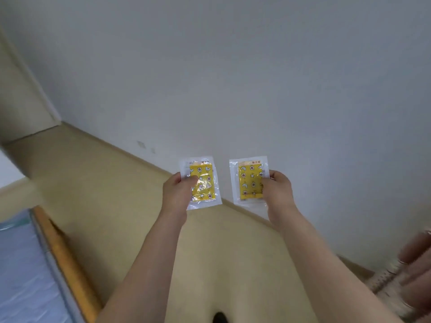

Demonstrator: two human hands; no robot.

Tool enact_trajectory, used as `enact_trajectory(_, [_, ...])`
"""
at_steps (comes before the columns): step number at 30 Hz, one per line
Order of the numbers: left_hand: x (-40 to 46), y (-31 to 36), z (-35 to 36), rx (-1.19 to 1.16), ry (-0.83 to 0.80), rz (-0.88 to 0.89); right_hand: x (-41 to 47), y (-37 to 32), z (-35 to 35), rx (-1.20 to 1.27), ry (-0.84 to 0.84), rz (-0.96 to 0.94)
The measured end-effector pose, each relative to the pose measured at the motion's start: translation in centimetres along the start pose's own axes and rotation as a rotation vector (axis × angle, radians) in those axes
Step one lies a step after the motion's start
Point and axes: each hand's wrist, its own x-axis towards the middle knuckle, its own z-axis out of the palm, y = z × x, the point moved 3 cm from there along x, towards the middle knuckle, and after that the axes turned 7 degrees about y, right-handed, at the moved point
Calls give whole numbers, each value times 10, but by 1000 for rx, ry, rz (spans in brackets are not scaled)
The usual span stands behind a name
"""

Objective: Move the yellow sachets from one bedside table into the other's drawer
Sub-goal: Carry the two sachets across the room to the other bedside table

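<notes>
I hold both arms out in front of me, hands apart, each one pinching a flat sachet by its side edge. My left hand [178, 190] has its thumb across the face of the left sachet [202, 183], a yellow rectangle printed with small moons, stars and flowers and sealed inside a glossy clear wrapper with a wide transparent border that catches a glare. My right hand [277, 188] grips the right sachet [250, 181] the same way, fingers curled behind it and thumb on its right margin; this one hangs nearly upright while the left one tilts a little. A clear gap separates the two packets, and neither touches anything but my fingers. Behind them runs a plain, matte pale wall [233, 78] that meets a smooth beige floor [98, 183] along a slanting skirting line, with open floor beneath my forearms. At lower left a wooden bed frame [63, 257] edges a blue mattress [23, 271], both cut off by the frame. At lower right a blurred brownish shape [410, 271] is too smeared to identify. A small dark patch [219, 318] at the bottom edge is cut off as well. The small print at the top of each sachet is unreadable.
</notes>
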Motion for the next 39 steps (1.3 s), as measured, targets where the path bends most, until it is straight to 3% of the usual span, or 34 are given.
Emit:
enact_trajectory(10, [269, 80, -76, -86, 244, 60, 131, -53, 305, 67, -306, 71])
enact_trajectory(14, [354, 109, -84, -138, 325, 102, 174, -80, 390, 158, -334, 92])
enact_trajectory(22, [544, 116, -90, -158, 385, 85, 292, -64, 567, 109, -364, 111])
enact_trajectory(29, [729, 168, -122, -148, 507, 135, 396, -92, 758, 71, -513, 72])
enact_trajectory(34, [826, 205, -170, -152, 620, 170, 422, -120, 892, 41, -627, 85])
enact_trajectory(39, [917, 199, -232, -206, 746, 109, 436, -106, 1023, -12, -724, 101])
